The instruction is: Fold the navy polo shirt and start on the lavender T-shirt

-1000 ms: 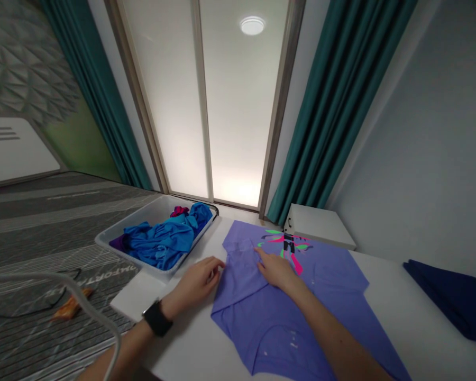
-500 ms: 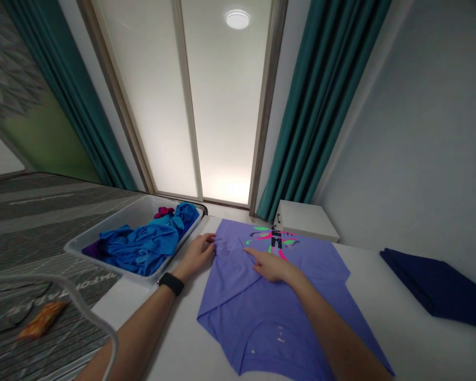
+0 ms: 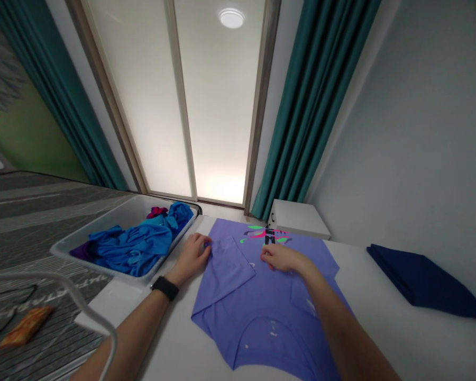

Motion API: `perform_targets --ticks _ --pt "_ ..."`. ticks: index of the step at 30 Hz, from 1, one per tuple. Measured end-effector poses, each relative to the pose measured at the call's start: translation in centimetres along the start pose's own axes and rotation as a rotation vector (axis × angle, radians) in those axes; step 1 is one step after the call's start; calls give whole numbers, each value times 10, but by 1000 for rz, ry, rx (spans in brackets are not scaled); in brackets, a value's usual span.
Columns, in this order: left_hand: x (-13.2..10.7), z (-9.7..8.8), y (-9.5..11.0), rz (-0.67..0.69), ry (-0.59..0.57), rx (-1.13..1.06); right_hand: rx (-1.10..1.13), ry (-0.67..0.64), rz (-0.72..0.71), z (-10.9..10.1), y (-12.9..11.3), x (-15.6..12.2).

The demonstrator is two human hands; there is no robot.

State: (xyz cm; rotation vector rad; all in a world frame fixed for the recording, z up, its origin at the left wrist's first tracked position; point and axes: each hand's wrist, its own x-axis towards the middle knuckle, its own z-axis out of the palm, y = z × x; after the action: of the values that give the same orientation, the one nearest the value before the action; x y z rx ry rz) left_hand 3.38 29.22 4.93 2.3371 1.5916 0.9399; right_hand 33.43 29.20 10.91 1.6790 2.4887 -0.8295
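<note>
A purple T-shirt (image 3: 269, 307) with a green, pink and black print lies spread on the white table, its neckline toward me. One sleeve (image 3: 230, 272) is folded inward over the shirt's left part. My left hand (image 3: 193, 255), with a black watch band at the wrist, pinches the shirt's left edge between bent fingers and thumb. Over the middle of the shirt, just below the print, my right hand (image 3: 283, 257) has its fingers curled together. Whether cloth is between those fingertips is hidden.
To the left stands a translucent plastic bin (image 3: 117, 214) of blue, purple and red clothes. Folded navy cloth (image 3: 426, 280) lies on the table (image 3: 365, 307) at right. A white box (image 3: 299, 217) stands behind the table. A pale cable (image 3: 79, 301) curves across the lower left.
My right hand has moved right, off the folded sleeve, and its extended index finger has curled in. My left hand stays at the shirt's edge. The view has shifted slightly.
</note>
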Motion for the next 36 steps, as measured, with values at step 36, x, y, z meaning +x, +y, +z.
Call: perform_targets --ticks 36 --pt "-103 -57 39 185 -504 266 63 255 -163 68 -2 -31"
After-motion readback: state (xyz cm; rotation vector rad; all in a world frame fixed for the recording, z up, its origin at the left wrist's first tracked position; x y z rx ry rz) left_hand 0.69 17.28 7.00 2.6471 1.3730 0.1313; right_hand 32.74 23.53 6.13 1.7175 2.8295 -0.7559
